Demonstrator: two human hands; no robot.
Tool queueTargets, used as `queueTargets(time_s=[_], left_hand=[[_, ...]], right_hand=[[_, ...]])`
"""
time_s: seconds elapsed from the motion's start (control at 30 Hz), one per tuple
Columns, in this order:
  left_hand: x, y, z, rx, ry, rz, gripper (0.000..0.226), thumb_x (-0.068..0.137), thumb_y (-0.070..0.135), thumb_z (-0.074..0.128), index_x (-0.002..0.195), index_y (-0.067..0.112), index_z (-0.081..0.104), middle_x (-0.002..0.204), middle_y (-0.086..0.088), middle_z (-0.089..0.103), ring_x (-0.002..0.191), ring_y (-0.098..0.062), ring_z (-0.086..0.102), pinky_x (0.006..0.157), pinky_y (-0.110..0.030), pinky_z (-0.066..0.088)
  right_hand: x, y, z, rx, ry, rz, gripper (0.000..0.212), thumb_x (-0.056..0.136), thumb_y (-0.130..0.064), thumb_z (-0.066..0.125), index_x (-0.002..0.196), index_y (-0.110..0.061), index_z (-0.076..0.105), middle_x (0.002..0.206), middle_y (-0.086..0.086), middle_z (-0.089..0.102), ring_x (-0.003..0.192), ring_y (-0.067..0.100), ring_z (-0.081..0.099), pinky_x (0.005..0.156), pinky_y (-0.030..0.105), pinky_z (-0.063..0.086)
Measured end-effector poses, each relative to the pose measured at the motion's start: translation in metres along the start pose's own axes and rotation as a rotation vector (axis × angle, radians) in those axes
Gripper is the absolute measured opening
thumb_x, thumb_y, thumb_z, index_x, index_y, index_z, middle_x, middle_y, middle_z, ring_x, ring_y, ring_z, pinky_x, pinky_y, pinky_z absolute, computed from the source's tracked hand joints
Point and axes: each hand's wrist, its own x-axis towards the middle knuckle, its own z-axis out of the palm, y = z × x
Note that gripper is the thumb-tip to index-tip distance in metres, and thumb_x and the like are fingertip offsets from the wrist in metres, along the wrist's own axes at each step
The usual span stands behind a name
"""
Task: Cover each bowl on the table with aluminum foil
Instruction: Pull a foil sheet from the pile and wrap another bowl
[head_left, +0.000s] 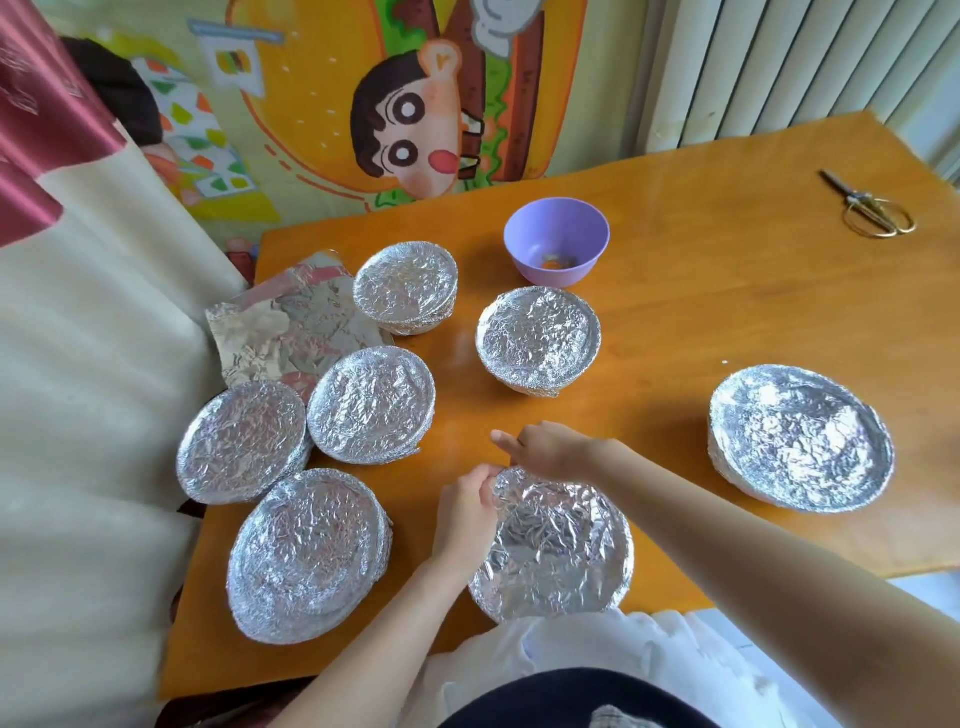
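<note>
A foil-covered bowl (553, 545) stands at the table's near edge. My left hand (465, 512) pinches the foil at its far left rim. My right hand (545, 449) presses the foil at its far rim, index finger pointing left. Several other foil-covered bowls stand around: one at the near left (309, 556), two left of centre (241, 441) (371, 402), one further back (406, 286), one in the middle (538, 338) and a wide one at the right (800, 436). A purple bowl (557, 240) at the back stands uncovered, with small orange bits inside.
A loose crumpled foil sheet (291, 322) lies at the table's far left edge. Gold-handled scissors (870, 208) lie at the far right corner. The orange wooden table (701, 291) meets a cream cloth on the left and a cartoon wall behind.
</note>
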Motion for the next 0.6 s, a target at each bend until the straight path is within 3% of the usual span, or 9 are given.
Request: queueTargets(time_s=[0.1, 0.2, 0.27, 0.3, 0.37, 0.5, 0.53, 0.6], left_hand=[[0.002, 0.001, -0.001, -0.003, 0.019, -0.012, 0.032, 0.099, 0.006, 0.037, 0.119, 0.013, 0.062, 0.081, -0.007, 0.065, 0.069, -0.017, 0.056, 0.053, -0.017, 0.037], [0.004, 0.002, -0.005, 0.007, 0.033, -0.039, 0.033, 0.1, 0.007, 0.035, 0.122, 0.01, 0.059, 0.104, -0.011, 0.067, 0.087, -0.021, 0.06, 0.063, -0.012, 0.036], [0.003, 0.001, -0.005, 0.0, 0.044, -0.055, 0.033, 0.1, 0.007, 0.035, 0.124, 0.01, 0.058, 0.115, -0.01, 0.065, 0.103, -0.023, 0.06, 0.071, -0.014, 0.039], [0.003, 0.0, -0.004, 0.002, 0.051, -0.055, 0.033, 0.1, 0.006, 0.036, 0.124, 0.01, 0.058, 0.118, -0.009, 0.064, 0.107, -0.023, 0.06, 0.075, -0.016, 0.04], [0.003, 0.001, 0.0, 0.019, 0.056, -0.05, 0.033, 0.099, 0.005, 0.037, 0.124, 0.009, 0.057, 0.12, -0.009, 0.064, 0.109, -0.023, 0.059, 0.076, -0.02, 0.042], [0.005, 0.002, 0.001, 0.01, 0.043, -0.061, 0.034, 0.098, 0.003, 0.037, 0.125, 0.01, 0.056, 0.12, -0.01, 0.063, 0.108, -0.024, 0.059, 0.073, -0.019, 0.04], [0.006, 0.002, 0.0, 0.003, 0.041, -0.067, 0.034, 0.099, 0.003, 0.037, 0.125, 0.01, 0.056, 0.12, -0.01, 0.063, 0.108, -0.024, 0.058, 0.074, -0.019, 0.04], [0.01, 0.001, -0.002, -0.021, 0.06, -0.086, 0.033, 0.098, 0.002, 0.036, 0.124, 0.008, 0.056, 0.121, -0.011, 0.062, 0.108, -0.023, 0.057, 0.075, -0.017, 0.039]], right_hand=[[-0.002, 0.003, -0.003, 0.047, -0.007, -0.015, 0.074, 0.099, -0.054, 0.015, 0.11, -0.001, 0.066, 0.079, 0.011, 0.06, 0.086, 0.027, 0.057, 0.079, 0.033, 0.041], [-0.008, 0.01, -0.01, 0.185, -0.011, -0.036, 0.068, 0.1, -0.051, 0.017, 0.114, -0.008, 0.067, 0.101, 0.01, 0.067, 0.093, 0.021, 0.057, 0.084, 0.028, 0.039], [-0.014, 0.013, -0.009, 0.181, 0.021, -0.036, 0.067, 0.1, -0.05, 0.017, 0.091, -0.007, 0.068, 0.085, 0.006, 0.063, 0.078, 0.018, 0.055, 0.073, 0.027, 0.04], [-0.016, 0.014, -0.004, 0.157, 0.046, -0.031, 0.063, 0.1, -0.05, 0.017, 0.076, -0.009, 0.059, 0.073, 0.003, 0.056, 0.069, 0.018, 0.049, 0.065, 0.028, 0.038], [-0.021, 0.017, 0.007, 0.109, 0.096, -0.037, 0.054, 0.1, -0.049, 0.018, 0.068, -0.013, 0.044, 0.063, 0.001, 0.046, 0.064, 0.02, 0.044, 0.061, 0.031, 0.033], [-0.026, 0.021, 0.013, 0.128, 0.138, -0.074, 0.049, 0.101, -0.046, 0.02, 0.073, -0.015, 0.045, 0.065, 0.0, 0.05, 0.064, 0.016, 0.045, 0.067, 0.03, 0.032], [-0.027, 0.022, 0.012, 0.135, 0.131, -0.091, 0.048, 0.101, -0.045, 0.02, 0.08, -0.014, 0.051, 0.072, 0.003, 0.055, 0.07, 0.018, 0.048, 0.071, 0.03, 0.034], [-0.026, 0.024, 0.011, 0.123, 0.125, -0.114, 0.047, 0.102, -0.04, 0.023, 0.115, -0.01, 0.056, 0.111, 0.011, 0.061, 0.104, 0.023, 0.054, 0.09, 0.033, 0.038]])
